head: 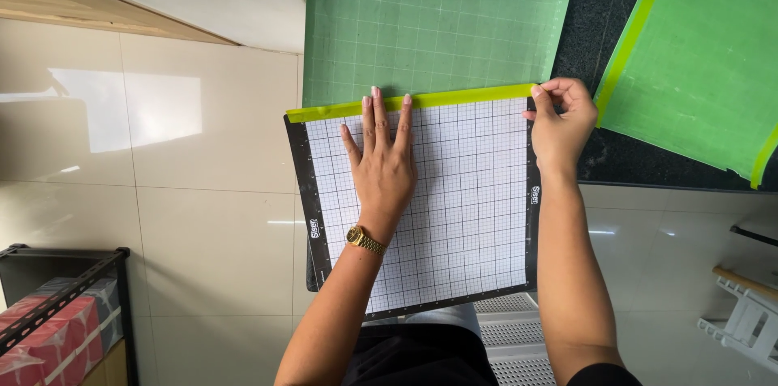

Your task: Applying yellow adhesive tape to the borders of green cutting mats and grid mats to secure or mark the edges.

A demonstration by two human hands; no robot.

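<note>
Red wrapped packages [49, 329] sit near left on a black shelf [73, 272]. My left hand [381, 163] presses flat, fingers [374, 114] spread, on the white gridded mat [462, 216] at the counter [616, 135] edge; my right hand [559, 122] pinches the yellow-green tape strip [454, 98].

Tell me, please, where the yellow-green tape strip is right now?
In the head view, the yellow-green tape strip lies along the top edge of the white gridded cutting mat, under the left hand's fingertips, its right end pinched by the right hand.
</note>
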